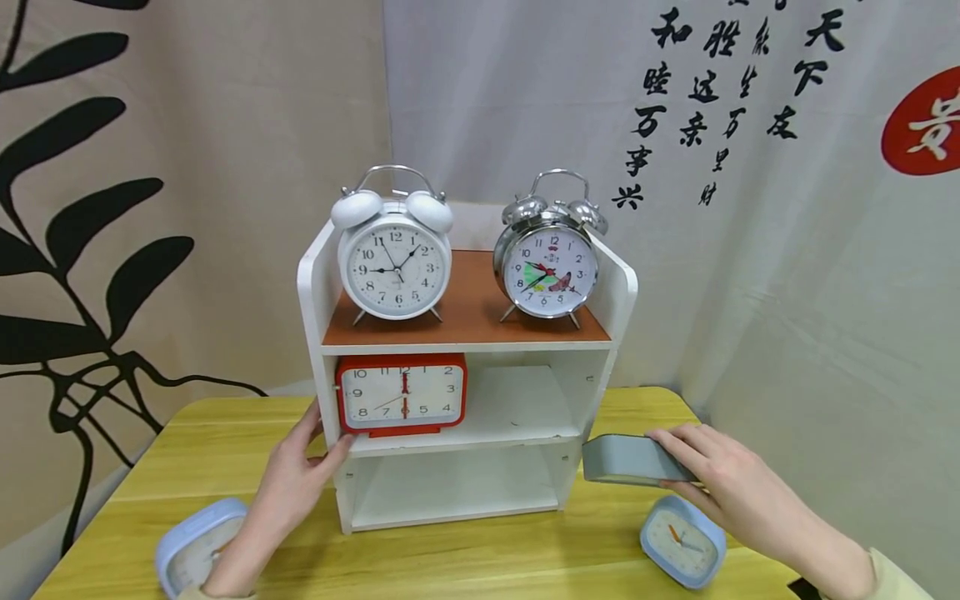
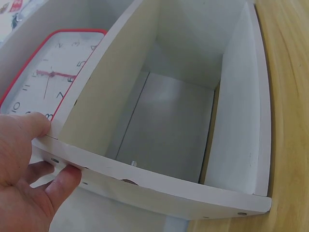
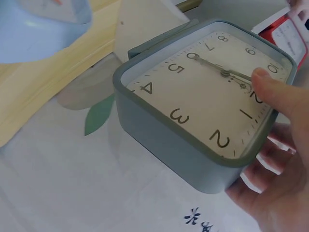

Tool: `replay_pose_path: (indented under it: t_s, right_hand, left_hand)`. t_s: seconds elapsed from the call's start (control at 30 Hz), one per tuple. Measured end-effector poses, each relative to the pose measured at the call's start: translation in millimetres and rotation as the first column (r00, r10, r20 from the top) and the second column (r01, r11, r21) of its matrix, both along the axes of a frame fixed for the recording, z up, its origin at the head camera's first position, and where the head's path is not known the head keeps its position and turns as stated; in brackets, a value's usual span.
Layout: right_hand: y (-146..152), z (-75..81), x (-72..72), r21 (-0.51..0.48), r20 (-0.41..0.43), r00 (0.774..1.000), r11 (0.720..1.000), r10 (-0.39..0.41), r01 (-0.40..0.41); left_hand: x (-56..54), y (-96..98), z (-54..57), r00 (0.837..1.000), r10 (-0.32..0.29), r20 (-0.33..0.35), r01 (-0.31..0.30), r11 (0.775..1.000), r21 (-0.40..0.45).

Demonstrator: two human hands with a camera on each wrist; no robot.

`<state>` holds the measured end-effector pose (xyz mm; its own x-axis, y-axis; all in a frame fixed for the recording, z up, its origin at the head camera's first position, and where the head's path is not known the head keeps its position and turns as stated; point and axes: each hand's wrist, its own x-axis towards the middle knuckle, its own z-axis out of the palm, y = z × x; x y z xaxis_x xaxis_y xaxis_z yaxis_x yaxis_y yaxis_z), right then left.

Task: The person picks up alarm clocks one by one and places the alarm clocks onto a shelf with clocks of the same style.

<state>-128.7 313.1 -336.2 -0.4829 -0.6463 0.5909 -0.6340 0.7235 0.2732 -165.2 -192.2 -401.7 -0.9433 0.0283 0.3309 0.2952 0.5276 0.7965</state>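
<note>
A small white shelf unit (image 1: 480, 443) with a brown top board stands on the table. My left hand (image 1: 294, 477) grips its left side panel, thumb at the front edge beside the red clock (image 1: 401, 393) on the middle shelf; the left wrist view shows the fingers (image 2: 65, 186) on the panel's outer face. My right hand (image 1: 723, 475) holds a grey-green alarm clock (image 1: 626, 458) just right of the shelf. In the right wrist view the thumb lies over the dial of the clock (image 3: 193, 92), and the other fingers go round behind its case.
On the top board stand a white twin-bell alarm clock (image 1: 395, 262) and a silver one (image 1: 550, 268). A light-blue clock (image 1: 684, 542) lies below my right hand, another blue clock (image 1: 198, 542) by my left forearm. A printed curtain (image 1: 510, 100) hangs behind the wooden table (image 1: 247, 425).
</note>
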Motion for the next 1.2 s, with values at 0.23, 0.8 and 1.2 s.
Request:
replay_pose_path:
  t_s: [0.23, 0.8, 1.2]
  right_hand:
    - [-15.6, 7.3, 7.7, -0.008, -0.012, 1.0, 1.0, 0.022, -0.023]
    - [-58.9, 23.0, 6.8, 0.019, -0.035, 0.989, 0.99, 0.142, -0.142]
    - [-76.9, 33.1, 3.1, 0.07, 0.006, 0.983, 0.98, 0.184, -0.184]
  left_hand:
    - [-0.1, -0.5, 0.0, 1.0, -0.001, 0.002, 0.001, 1.0, 0.001]
    - [-0.6, -0.5, 0.3, 1.0, 0.002, -0.01, -0.002, 1.0, 0.001]
    - [0.1, 0.2, 0.6, 1.0, -0.015, -0.012, 0.015, 1.0, 0.016]
